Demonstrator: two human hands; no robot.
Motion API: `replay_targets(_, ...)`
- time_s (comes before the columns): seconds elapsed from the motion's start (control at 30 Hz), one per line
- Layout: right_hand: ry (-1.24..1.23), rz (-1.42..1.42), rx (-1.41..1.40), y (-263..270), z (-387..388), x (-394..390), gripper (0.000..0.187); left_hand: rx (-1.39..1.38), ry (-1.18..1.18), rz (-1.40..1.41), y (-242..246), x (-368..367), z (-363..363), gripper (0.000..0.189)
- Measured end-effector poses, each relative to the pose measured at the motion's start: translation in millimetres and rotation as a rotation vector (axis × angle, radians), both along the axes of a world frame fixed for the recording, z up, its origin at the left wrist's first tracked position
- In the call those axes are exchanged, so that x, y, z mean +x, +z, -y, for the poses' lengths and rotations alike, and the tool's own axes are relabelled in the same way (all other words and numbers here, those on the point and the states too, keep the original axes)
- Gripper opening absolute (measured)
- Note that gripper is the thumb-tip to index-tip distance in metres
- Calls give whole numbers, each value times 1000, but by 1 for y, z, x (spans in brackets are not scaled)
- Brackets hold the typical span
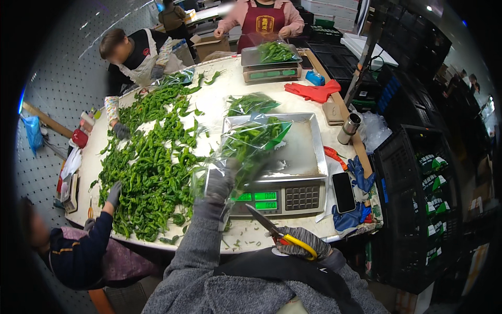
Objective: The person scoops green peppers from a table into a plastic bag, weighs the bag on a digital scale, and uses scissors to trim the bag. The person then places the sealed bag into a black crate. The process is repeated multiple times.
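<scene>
My left hand, in a dark knitted glove, is blurred at the left edge of the digital scale. It touches a clear plastic bag of green peppers that lies partly over the scale's metal tray; its fingers are too blurred to read. My right hand, in a grey striped glove, is closed around scissors with yellow and red handles, their blades pointing up and left. Another bag of peppers lies just beyond the tray. Loose green peppers are heaped to the left.
Co-workers' gloved hands reach into the heap from the left. A second scale with bagged peppers stands at the far end. Along the right edge are red gloves, a steel flask, a phone and black crates.
</scene>
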State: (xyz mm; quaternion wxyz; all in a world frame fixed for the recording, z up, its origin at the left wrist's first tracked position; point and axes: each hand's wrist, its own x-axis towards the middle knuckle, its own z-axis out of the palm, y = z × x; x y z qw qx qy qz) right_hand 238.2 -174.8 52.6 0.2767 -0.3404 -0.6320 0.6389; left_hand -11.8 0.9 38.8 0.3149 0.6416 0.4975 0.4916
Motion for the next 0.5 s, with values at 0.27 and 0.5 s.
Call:
replay_targets(0.27,0,-42,-45,7,12,-14,41,-245,-208,391,74,24,30,19)
replay_targets(0.5,-32,-70,-120,21,13,-35,44,-340,-64,507,94,26,62,29)
